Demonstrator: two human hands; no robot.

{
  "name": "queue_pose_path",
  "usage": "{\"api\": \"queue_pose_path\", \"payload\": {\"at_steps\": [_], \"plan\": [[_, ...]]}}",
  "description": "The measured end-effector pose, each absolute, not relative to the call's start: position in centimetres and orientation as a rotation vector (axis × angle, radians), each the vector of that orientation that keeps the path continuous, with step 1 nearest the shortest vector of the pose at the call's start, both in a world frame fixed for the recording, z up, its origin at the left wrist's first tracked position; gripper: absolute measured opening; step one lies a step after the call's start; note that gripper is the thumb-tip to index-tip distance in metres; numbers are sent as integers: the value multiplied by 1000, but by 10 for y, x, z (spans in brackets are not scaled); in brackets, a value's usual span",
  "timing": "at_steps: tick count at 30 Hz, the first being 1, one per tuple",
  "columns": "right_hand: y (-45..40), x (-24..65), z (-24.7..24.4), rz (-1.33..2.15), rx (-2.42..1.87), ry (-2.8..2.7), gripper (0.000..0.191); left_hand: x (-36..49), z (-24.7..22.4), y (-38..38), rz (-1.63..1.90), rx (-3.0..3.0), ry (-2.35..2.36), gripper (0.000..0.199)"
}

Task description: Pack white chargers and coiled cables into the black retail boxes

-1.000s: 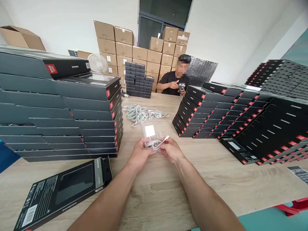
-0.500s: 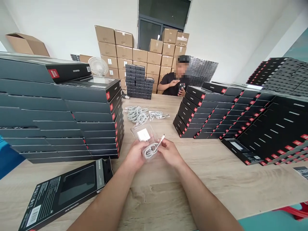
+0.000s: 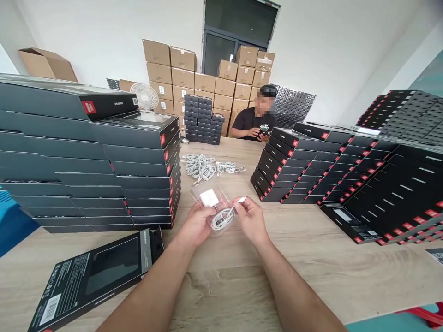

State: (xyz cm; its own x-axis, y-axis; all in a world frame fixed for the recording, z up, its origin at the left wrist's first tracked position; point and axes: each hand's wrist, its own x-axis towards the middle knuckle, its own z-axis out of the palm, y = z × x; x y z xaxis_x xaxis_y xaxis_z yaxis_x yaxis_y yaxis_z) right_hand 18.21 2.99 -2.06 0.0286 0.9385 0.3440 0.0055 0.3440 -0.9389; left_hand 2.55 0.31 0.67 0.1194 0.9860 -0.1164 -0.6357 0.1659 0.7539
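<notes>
A clear plastic tray point(image 3: 198, 192) is gripped at its near left edge by my left hand point(image 3: 196, 225), thumb on top. In the tray lie a white charger block point(image 3: 209, 198) and a coiled white cable point(image 3: 221, 220). My right hand point(image 3: 249, 218) pinches the cable's free end close to its white plug, at the tray's right side. Beyond the tray, several coiled white cables point(image 3: 204, 167) lie in a loose heap on the table. Left of my left forearm is a black retail box point(image 3: 114, 265) with a window and its end flap open.
Tall stacks of black boxes stand at the left point(image 3: 138, 177) and right point(image 3: 294, 159) of the wooden table point(image 3: 221, 286). Across it sits a person point(image 3: 252, 122) holding a small dark item. Cartons point(image 3: 204, 83) and a white fan point(image 3: 143, 97) are behind.
My right hand has moved slightly right and up around the cable's plug end. My left hand keeps hold of the tray. The person opposite has lowered their hands and the item.
</notes>
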Motion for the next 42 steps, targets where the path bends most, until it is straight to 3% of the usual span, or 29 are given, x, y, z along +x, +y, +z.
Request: {"api": "queue_pose_path", "payload": {"at_steps": [10,18,20,23,24,27,33,42], "plan": [[35,194,-14,971,-911,-1141,38,27,-3,5,1224,698,969,29],[28,208,3,656,-873,-1241,24,16,-7,9,1357,926,1471,63],[25,209,4,602,-879,-1302,21,17,-2,6,1509,1120,1546,57],[18,207,4,584,-851,-1386,17,21,9,1,1526,1301,1459,21],[16,205,4,594,-838,-1415,16,23,12,0,1443,1308,1375,17],[10,198,4,630,-829,-1448,15,28,17,-3,1190,1277,1113,31],[18,198,5,801,-915,-1198,26,32,12,-3,1194,1019,860,34],[16,194,7,955,-845,-1286,44,36,11,-9,996,931,847,19]]}}
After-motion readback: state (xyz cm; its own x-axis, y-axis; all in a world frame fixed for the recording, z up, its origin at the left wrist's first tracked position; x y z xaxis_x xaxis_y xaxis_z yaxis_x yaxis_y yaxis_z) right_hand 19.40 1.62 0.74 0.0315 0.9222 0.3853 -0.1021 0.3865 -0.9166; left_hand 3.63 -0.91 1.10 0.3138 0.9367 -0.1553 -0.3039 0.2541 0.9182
